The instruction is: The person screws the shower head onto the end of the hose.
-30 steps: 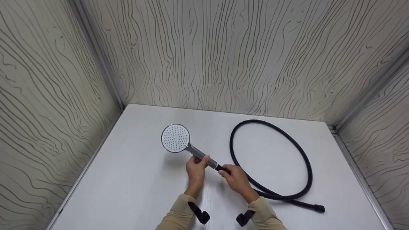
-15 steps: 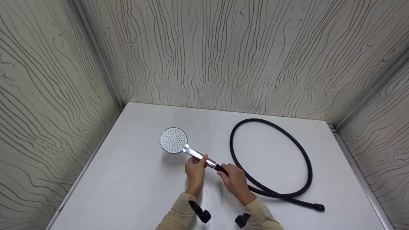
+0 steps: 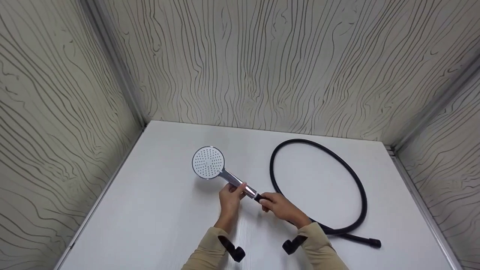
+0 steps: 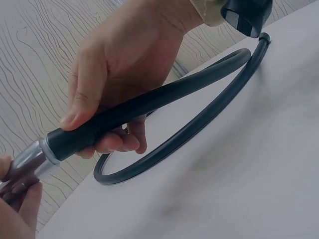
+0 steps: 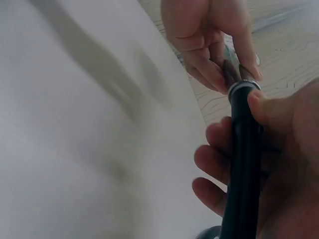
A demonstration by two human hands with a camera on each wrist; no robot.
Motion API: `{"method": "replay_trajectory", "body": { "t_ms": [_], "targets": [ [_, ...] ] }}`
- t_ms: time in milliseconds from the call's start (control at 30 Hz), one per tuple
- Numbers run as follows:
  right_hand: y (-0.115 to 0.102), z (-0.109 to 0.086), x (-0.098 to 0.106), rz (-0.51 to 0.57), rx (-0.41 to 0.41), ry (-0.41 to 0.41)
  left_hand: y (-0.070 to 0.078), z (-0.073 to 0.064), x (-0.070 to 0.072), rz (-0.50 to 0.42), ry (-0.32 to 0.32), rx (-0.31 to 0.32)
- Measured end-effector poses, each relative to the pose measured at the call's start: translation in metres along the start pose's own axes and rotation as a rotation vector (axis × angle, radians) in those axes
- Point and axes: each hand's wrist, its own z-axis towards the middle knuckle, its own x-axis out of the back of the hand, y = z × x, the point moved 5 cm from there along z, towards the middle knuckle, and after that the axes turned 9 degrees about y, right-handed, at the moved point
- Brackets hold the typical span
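A chrome shower head (image 3: 208, 162) with a white, dotted spray face tilts up over the white table. My left hand (image 3: 230, 198) pinches its chrome handle (image 3: 250, 191) between thumb and fingers. Against the handle's lower end sits the black end of a shower hose (image 4: 75, 139), and a thin pale ring shows at the joint. My right hand (image 3: 279, 206) grips that hose end, thumb on top and fingers curled beneath, as the right wrist view shows. From there the hose runs back under the right hand into a large loop on the table.
The hose loop (image 3: 363, 198) lies on the right of the table (image 3: 150, 210), its free end with a black connector (image 3: 375, 243) pointing right. Wood-patterned panels (image 3: 240, 67) rise behind and at both sides. A black wrist camera (image 3: 237, 253) hangs at each cuff.
The right hand has turned about the hose end, its wrist and forearm swinging out to the right. The shower head dipped left, then came back up slightly right. Both hands keep their holds.
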Motion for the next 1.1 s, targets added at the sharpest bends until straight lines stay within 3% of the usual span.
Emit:
{"method": "replay_trajectory", "body": {
  "t_ms": [133, 400, 867, 967, 1100],
  "targets": [
    [0.003, 0.002, 0.001, 0.074, -0.027, 0.021, 0.0, 0.001, 0.0, -0.019, 0.015, 0.014],
    [0.002, -0.002, -0.005, 0.072, -0.045, 0.207, -0.003, -0.005, 0.005, -0.033, 0.105, 0.042],
    [-0.005, -0.011, -0.004, -0.099, 0.08, 0.42, -0.001, -0.008, 0.003, -0.027, 0.089, 0.064],
    [-0.008, -0.011, -0.002, -0.194, 0.129, 0.423, -0.003, -0.007, 0.003, -0.043, 0.073, 0.056],
    [-0.008, -0.01, -0.002, -0.249, 0.162, 0.337, -0.006, -0.007, 0.003, -0.048, 0.053, 0.058]
  ]
}}
